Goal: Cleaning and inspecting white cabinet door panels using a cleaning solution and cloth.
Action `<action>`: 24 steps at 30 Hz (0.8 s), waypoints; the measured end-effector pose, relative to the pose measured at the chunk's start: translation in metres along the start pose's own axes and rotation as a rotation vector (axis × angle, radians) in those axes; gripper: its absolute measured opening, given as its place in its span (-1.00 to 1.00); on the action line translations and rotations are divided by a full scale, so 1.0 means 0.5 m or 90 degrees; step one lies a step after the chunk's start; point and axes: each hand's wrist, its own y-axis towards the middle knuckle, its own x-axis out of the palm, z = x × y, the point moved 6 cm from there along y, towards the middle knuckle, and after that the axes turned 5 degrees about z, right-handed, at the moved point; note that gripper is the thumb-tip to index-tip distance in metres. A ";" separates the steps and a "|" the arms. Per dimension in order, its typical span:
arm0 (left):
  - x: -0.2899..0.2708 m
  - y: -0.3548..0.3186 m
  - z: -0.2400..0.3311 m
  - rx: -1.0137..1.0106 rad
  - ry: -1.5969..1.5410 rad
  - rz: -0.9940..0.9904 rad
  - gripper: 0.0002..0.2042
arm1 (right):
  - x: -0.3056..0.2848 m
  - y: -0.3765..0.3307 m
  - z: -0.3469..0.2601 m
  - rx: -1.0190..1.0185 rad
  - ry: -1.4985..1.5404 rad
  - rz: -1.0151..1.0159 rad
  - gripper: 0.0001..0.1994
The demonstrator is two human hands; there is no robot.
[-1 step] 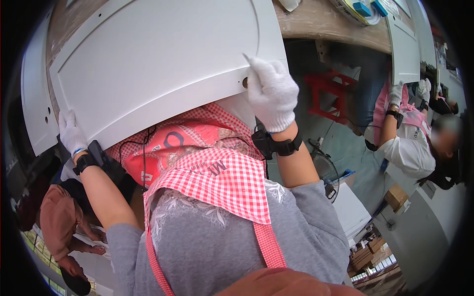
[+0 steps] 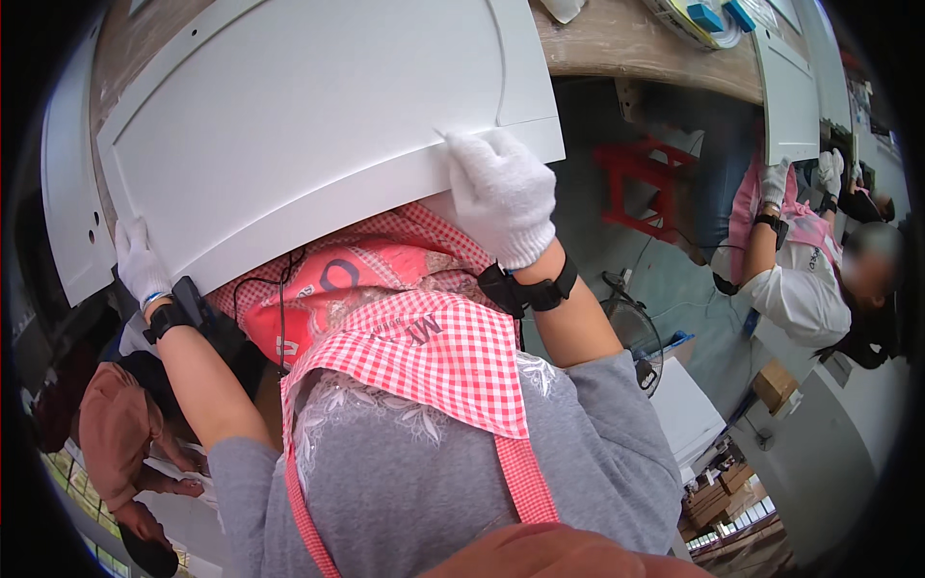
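I hold a large white cabinet door panel (image 2: 308,116) with a recessed centre and a few small drilled holes, tilted over my chest. My left hand (image 2: 140,262), in a white glove with a black wrist strap, grips its lower left corner. My right hand (image 2: 501,193), also in a white glove and black strap, lies over the panel's lower right edge with its fingers on the face. The panel's far end rests toward a wooden workbench (image 2: 626,39). I wear a red checked apron (image 2: 434,356).
A second white panel (image 2: 69,193) stands at the left. At the right a co-worker (image 2: 800,279) in white gloves handles another white panel (image 2: 790,87). A red stool (image 2: 641,183), a floor fan (image 2: 626,332) and a cardboard box (image 2: 776,385) stand below. A person in a brown cap (image 2: 116,433) is lower left.
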 end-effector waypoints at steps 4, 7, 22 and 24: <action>-0.007 -0.018 0.021 -0.015 0.044 0.005 -0.35 | 0.001 0.012 0.028 -0.017 -0.062 0.016 -0.79; 0.006 -0.019 0.019 -0.005 0.032 0.017 -0.36 | -0.069 0.023 0.174 0.113 -0.180 0.163 -0.85; -0.001 -0.017 0.009 -0.029 0.022 -0.004 -0.37 | -0.041 0.046 0.142 0.075 -0.128 0.183 -0.81; -0.004 -0.014 0.000 -0.047 -0.013 -0.001 -0.36 | -0.052 0.051 0.163 0.083 -0.177 0.237 -0.81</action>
